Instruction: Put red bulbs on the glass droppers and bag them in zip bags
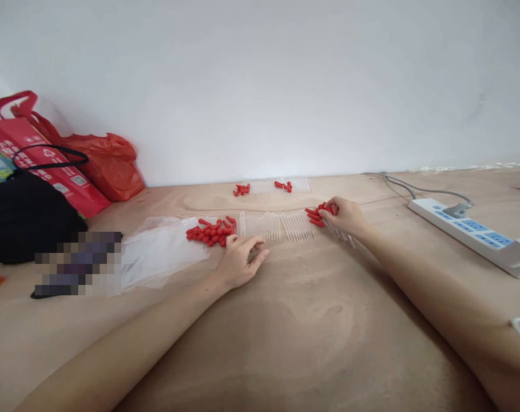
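a: where do the red pieces by the right hand lie?
b: the small red cluster is just left of the right hand and partly under its fingertips. the pieces that show there lie mostly crosswise, tilting down a little to the right.
a: and the clear sticks by that hand?
b: they poke out below it, side by side, their long axes slanting down to the right. the right hand is the nearer one to both.
a: how far open is it?
b: hardly at all. thumb and fingers are drawn close together, touching the red pieces. i can't tell whether one is really gripped.
a: the left hand?
b: half curled and loose, thumb a little apart from the fingers, nothing visible between them. its knuckles are right by the lower right edge of the big red pile.
a: what's between the hands?
b: a row of clear sticks, long axes running roughly away from the person, all on the bench.
a: farther out?
b: two little groups of red pieces near the wall, clear plastic bags to the left, shopping bags beyond those, and a power strip at the right.
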The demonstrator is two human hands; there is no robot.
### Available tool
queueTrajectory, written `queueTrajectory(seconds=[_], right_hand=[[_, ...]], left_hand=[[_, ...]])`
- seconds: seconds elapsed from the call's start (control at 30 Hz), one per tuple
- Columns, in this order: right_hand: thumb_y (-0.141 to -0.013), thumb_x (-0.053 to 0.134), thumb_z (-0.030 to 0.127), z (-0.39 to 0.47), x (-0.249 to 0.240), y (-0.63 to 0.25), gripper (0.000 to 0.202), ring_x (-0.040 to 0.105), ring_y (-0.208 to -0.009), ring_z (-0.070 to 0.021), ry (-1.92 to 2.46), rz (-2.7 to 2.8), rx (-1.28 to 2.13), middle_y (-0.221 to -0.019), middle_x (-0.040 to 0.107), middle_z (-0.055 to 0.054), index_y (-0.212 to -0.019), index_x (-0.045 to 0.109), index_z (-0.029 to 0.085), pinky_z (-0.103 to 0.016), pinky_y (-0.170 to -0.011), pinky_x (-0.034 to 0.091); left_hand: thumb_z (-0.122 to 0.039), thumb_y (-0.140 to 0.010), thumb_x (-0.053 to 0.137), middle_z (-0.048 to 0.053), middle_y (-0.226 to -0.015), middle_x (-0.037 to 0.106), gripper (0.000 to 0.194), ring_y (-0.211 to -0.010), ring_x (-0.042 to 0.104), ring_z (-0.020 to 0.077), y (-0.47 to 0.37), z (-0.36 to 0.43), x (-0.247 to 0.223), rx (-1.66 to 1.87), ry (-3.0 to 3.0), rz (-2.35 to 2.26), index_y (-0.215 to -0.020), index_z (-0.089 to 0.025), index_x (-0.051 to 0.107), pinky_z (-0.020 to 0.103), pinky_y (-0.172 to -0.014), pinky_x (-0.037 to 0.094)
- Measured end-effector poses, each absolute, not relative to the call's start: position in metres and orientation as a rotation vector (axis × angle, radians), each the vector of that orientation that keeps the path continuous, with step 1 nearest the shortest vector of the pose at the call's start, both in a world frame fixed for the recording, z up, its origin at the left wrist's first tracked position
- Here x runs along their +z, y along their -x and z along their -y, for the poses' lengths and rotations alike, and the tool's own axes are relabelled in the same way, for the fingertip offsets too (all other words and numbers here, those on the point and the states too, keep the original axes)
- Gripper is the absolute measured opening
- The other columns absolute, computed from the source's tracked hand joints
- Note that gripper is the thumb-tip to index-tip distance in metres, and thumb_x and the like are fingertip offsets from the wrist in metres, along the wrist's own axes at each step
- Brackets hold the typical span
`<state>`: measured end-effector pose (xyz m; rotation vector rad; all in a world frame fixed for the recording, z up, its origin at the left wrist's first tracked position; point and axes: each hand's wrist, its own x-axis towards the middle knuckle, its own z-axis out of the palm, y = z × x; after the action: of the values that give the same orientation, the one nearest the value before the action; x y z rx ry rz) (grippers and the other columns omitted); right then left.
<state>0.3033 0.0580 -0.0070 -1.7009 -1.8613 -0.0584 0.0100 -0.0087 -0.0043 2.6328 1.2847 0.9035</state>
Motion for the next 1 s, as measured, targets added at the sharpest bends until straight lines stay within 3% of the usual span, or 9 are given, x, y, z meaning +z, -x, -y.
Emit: queueTrajectory(seconds=[0.17, 0.33, 0.53, 0.73, 1.0], right_hand=[[-0.070, 0.056, 0.039, -0.056, -0.008, -0.292, 0.021, 0.052, -0.066, -0.0154, 1.592, 2.157, -0.104, -0.071, 0.058, -0.004, -0.067, 0.057, 0.018, -0.025, -0.059, 0.036], [-0.071, 0.055, 0.036, -0.058, -0.013, -0.293, 0.019, 0.052, -0.073, -0.0181, 1.646, 2.200, -0.181, -0.072, 0.058, -0.005, -0.066, 0.057, 0.018, -0.028, -0.063, 0.037], [-0.074, 0.051, 0.030, -0.050, -0.010, -0.280, 0.016, 0.051, -0.066, -0.0162, 1.603, 2.065, -0.176, -0.071, 0.057, -0.005, -0.066, 0.057, 0.017, -0.028, -0.062, 0.037], [-0.077, 0.050, 0.030, -0.020, -0.011, -0.244, 0.016, 0.049, -0.068, -0.0168, 1.226, 2.057, -0.156, -0.066, 0.053, -0.005, -0.067, 0.054, 0.017, -0.029, -0.066, 0.037], [-0.077, 0.050, 0.026, 0.005, -0.018, -0.218, 0.013, 0.047, -0.065, -0.0163, 1.064, 2.169, -0.121, -0.066, 0.053, -0.005, -0.072, 0.056, 0.017, -0.029, -0.062, 0.036]], left_hand=[[-0.027, -0.075, 0.052, 0.000, -0.069, 0.058, 0.008, -0.074, 0.054, 0.0185, -0.002, 0.003, -0.004, 0.973, -2.662, -1.673, -0.077, -0.019, 0.055, 0.036, -0.074, 0.028], [-0.031, -0.071, 0.056, 0.005, -0.078, 0.058, 0.015, -0.082, 0.052, 0.0244, 0.011, -0.011, -0.001, 0.993, -2.582, -1.993, -0.078, -0.019, 0.055, 0.040, -0.074, 0.028], [-0.040, -0.070, 0.055, 0.008, -0.087, 0.056, 0.020, -0.091, 0.046, 0.0298, 0.013, -0.032, 0.014, 0.834, -2.538, -2.154, -0.071, -0.021, 0.060, 0.045, -0.075, 0.028], [-0.045, -0.065, 0.056, 0.014, -0.091, 0.053, 0.029, -0.097, 0.040, 0.0370, 0.000, -0.060, 0.023, 0.552, -2.396, -2.293, -0.060, -0.018, 0.063, 0.049, -0.077, 0.028], [-0.044, -0.062, 0.055, 0.022, -0.094, 0.055, 0.032, -0.098, 0.041, 0.0407, -0.004, -0.085, 0.019, 0.404, -2.276, -2.398, -0.066, -0.012, 0.060, 0.052, -0.077, 0.028]])
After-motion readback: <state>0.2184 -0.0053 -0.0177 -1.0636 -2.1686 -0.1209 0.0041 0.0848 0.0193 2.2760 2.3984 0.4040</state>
